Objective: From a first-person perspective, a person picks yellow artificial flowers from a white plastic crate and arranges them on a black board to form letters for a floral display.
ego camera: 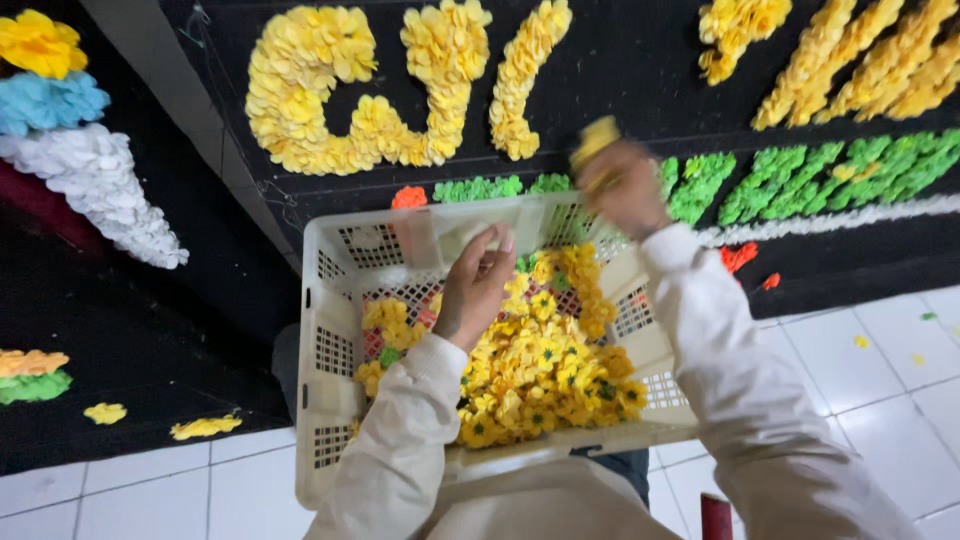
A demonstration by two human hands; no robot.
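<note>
A white plastic basket point(330, 330) rests on my lap, filled with several yellow paper flowers point(540, 370). My left hand point(478, 285) hovers over the basket's far side, fingers pinched on a small pale piece I cannot identify. My right hand point(622, 185), blurred by motion, is raised above the basket's far rim toward the black board point(620, 70) and pinches a yellow flower point(596, 138). The board carries large shapes made of yellow flowers point(330, 90) and a row of green flowers point(800, 170).
Another black panel at left carries blue point(50, 100), white point(95, 185) and yellow flower clusters. Orange flowers point(408, 197) sit by the green row. White floor tiles point(860, 370) with scattered petals lie to the right and below.
</note>
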